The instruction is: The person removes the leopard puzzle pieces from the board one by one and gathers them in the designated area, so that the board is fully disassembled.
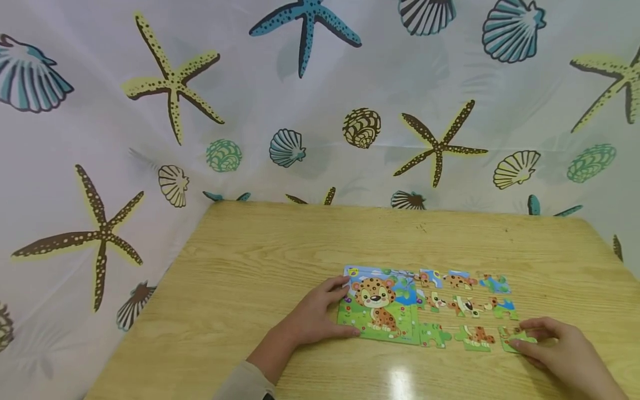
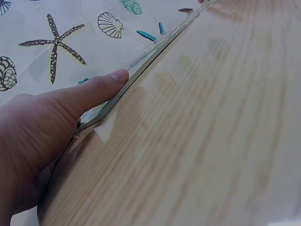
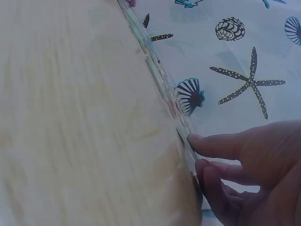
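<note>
A puzzle board [image 1: 385, 330] with a cartoon leopard picture lies flat on the wooden table. My left hand [image 1: 317, 314] holds it by its left side, fingers at the upper left edge and thumb over the lower left corner; in the left wrist view the thumb [image 2: 101, 89] lies along the board's rim. To the right, my right hand [image 1: 562, 347] pinches a green-and-orange puzzle piece [image 1: 511, 336] at the lower right of the loose pieces. The right wrist view shows thumb and fingertips [image 3: 202, 165] at that piece's edge.
Several loose jigsaw pieces, such as a green one [image 1: 434, 335] and a blue-green one [image 1: 495, 283], lie in three rows right of the board. A white curtain [image 1: 320, 111] printed with starfish and shells hangs behind and left of the table [image 1: 240, 266].
</note>
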Tool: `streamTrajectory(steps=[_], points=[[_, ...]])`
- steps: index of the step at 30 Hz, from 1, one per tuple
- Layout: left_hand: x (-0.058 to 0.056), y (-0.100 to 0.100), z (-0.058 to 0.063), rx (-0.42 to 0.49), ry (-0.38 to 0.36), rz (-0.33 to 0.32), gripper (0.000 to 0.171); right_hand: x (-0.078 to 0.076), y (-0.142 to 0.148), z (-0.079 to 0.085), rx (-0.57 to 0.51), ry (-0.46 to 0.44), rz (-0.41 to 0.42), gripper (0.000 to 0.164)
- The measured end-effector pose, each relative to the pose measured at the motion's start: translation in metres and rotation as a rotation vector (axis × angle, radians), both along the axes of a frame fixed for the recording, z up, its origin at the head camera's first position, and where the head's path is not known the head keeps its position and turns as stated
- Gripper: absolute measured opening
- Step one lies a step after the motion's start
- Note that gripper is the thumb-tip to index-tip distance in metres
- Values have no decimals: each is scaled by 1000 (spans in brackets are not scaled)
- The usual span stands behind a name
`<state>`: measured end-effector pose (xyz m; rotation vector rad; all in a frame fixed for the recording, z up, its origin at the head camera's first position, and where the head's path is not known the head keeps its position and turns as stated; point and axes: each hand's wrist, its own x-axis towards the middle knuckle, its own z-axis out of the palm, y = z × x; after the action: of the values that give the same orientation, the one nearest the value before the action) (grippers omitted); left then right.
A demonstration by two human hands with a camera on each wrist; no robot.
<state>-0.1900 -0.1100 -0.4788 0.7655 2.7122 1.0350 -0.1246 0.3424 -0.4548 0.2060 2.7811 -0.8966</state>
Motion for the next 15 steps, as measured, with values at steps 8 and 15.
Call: streamTrajectory(steps=[8,15], points=[[0,-2,-1,10,-7,3,100,2,-8,0,27,-13,-76,78],[-3,-5,8,27,-49,17,86,-5,-27,15,-153,67,22,48]])
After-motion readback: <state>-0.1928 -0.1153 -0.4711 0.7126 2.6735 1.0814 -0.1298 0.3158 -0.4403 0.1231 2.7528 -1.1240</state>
